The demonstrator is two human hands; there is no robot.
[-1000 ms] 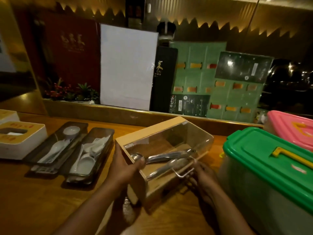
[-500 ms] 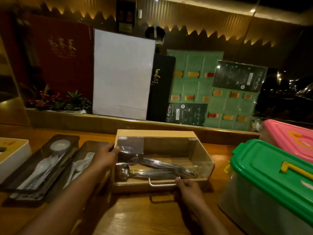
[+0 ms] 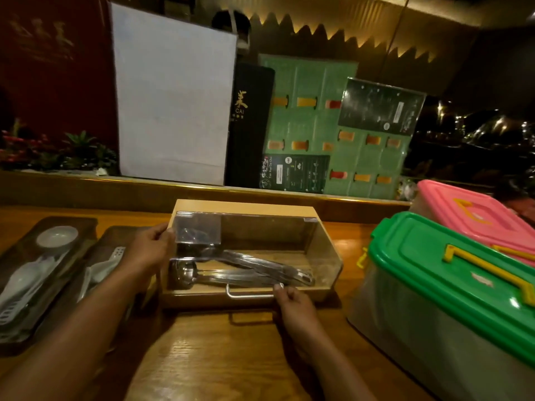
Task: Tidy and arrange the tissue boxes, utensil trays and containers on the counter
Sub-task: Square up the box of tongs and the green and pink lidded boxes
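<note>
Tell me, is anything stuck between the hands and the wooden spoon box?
Nothing visible. The left hand rests right on the wooden box's left side, and the right hand touches its metal handle at the front.

The counter (image 3: 220, 357) is glossy varnished wood; the utensil box (image 3: 243, 205) is pale matt wood with a clear plastic cover (image 3: 318, 250), holding shiny metal ladles (image 3: 240, 270); the green lid (image 3: 434, 273) is smooth plastic
</note>
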